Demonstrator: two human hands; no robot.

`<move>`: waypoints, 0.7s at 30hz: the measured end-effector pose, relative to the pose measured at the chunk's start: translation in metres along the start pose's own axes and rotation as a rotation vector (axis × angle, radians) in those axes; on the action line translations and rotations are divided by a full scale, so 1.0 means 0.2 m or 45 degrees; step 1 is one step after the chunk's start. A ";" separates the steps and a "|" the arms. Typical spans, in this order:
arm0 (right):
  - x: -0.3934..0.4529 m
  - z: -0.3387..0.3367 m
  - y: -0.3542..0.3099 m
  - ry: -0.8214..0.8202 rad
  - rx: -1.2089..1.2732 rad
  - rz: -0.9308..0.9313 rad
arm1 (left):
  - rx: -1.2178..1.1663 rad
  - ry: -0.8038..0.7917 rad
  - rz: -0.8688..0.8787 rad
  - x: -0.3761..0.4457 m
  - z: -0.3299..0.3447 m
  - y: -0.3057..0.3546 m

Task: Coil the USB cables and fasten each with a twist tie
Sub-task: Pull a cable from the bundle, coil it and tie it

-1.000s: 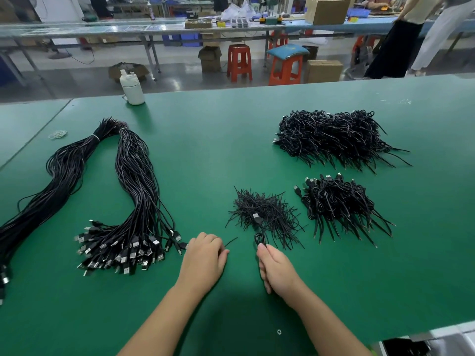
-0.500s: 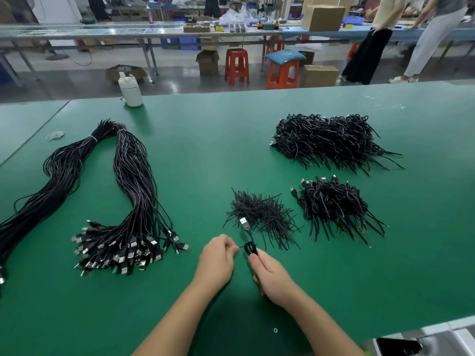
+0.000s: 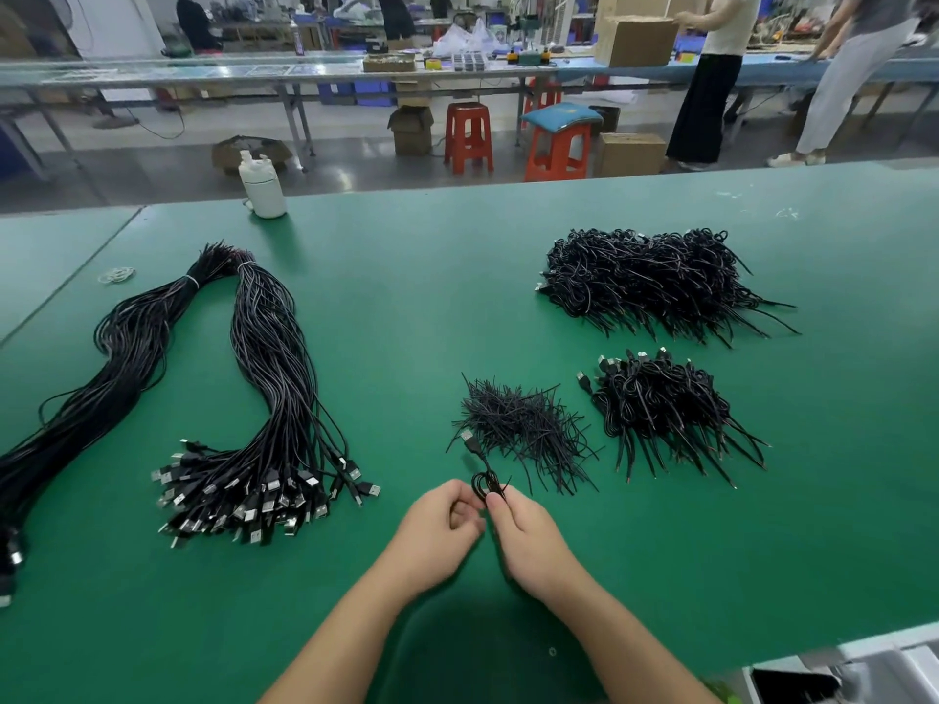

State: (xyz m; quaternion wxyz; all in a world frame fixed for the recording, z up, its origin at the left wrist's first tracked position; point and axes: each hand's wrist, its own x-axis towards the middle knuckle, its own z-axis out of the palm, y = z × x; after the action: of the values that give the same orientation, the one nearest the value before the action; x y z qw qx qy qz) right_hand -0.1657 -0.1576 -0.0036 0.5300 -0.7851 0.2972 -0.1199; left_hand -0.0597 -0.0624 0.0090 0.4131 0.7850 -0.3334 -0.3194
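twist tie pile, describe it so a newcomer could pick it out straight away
On the green table, look just beyond the hands, in the middle near the front. The twist tie pile is the smallest dark heap there: short, thin, straight strands with no plugs, unlike the coiled cable heap to its right.
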 end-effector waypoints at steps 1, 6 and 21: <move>0.00 0.00 0.00 0.014 -0.015 0.025 | 0.104 0.056 0.014 -0.02 0.00 0.00; 0.02 0.00 -0.03 -0.092 0.288 0.183 | 0.918 0.451 0.645 -0.09 -0.06 0.04; 0.00 -0.02 -0.09 -0.471 0.528 0.240 | 0.411 0.338 0.559 -0.07 -0.14 0.09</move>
State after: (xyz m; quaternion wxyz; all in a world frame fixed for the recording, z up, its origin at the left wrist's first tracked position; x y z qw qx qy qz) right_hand -0.1604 -0.1558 0.0137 0.7331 -0.6376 0.2363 0.0170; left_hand -0.0509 -0.0465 0.0400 0.3821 0.7846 -0.4846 -0.0601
